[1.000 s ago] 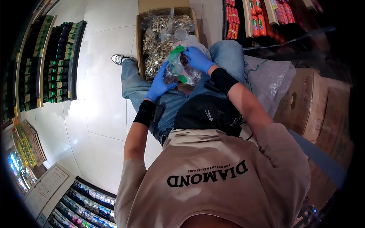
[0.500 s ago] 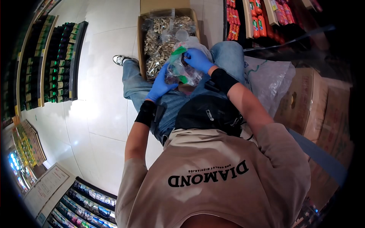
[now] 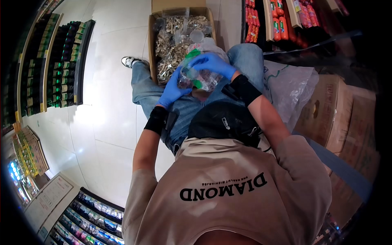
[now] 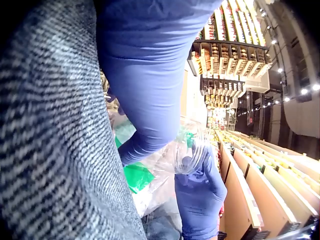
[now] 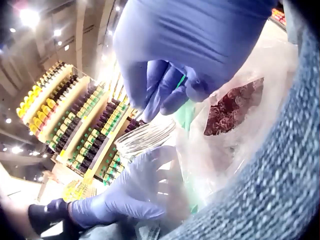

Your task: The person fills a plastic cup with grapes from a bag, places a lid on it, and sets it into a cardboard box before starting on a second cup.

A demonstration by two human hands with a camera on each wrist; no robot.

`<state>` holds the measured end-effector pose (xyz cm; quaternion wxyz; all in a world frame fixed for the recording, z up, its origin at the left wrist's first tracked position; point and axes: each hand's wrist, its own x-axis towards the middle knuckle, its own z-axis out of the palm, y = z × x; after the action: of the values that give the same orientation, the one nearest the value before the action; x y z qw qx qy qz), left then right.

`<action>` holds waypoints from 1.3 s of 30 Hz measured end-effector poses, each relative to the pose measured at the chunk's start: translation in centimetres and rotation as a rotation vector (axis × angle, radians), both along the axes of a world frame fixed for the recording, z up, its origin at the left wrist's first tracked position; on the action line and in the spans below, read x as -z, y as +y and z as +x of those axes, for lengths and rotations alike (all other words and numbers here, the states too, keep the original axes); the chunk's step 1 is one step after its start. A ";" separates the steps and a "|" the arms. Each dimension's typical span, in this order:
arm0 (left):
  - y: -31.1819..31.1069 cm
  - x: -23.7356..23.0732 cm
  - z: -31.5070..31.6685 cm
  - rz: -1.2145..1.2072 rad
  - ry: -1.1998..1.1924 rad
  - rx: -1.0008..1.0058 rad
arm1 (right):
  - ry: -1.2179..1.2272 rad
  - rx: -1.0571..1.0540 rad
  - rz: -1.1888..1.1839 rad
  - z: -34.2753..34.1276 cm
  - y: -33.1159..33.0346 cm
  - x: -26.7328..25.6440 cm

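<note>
My left hand [image 3: 173,92], in a blue glove, grips a clear plastic jar [image 4: 192,155] with a ridged round rim. Over the jar's mouth is my gloved right hand [image 3: 213,64], its fingers bent downward and bunched in the right wrist view; I cannot tell whether they pinch anything. Beside the jar, between the legs, sits a clear plastic bag [image 3: 216,49] with green patches. Dark red, wrinkled dried pieces [image 5: 235,107] show through its opening in the right wrist view.
An open carton [image 3: 152,53] in front holds pale brown dried pieces [image 3: 167,61] and clear jars [image 3: 197,36]. Right of the legs lie a crumpled plastic sack [image 3: 290,85] and closed cartons [image 3: 320,110]. Shelves of bottles [image 3: 63,65] stand left; packaged sausages [image 3: 281,26] fill a rack at far right.
The right hand has moved left from the bag to above the jar. My left hand stays around the jar in nearly the same place.
</note>
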<state>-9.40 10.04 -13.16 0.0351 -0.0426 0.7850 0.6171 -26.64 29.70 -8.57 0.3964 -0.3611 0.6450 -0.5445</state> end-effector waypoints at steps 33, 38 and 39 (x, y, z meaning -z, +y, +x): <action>0.4 -1.5 0.0 -0.019 -0.008 -0.003 | 0.959 0.282 0.312 -1.6 1.2 8.8; 0.3 -0.9 -0.1 -0.025 0.009 -0.010 | 0.925 0.307 0.290 -1.2 1.0 6.8; 0.2 -1.0 -0.1 0.023 0.007 0.009 | 0.926 0.305 0.287 -1.0 0.8 5.0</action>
<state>-9.54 10.21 -12.18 0.0357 -0.0364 0.7783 0.6259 -27.64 30.50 -13.52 0.0305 -0.4082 0.8667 -0.2850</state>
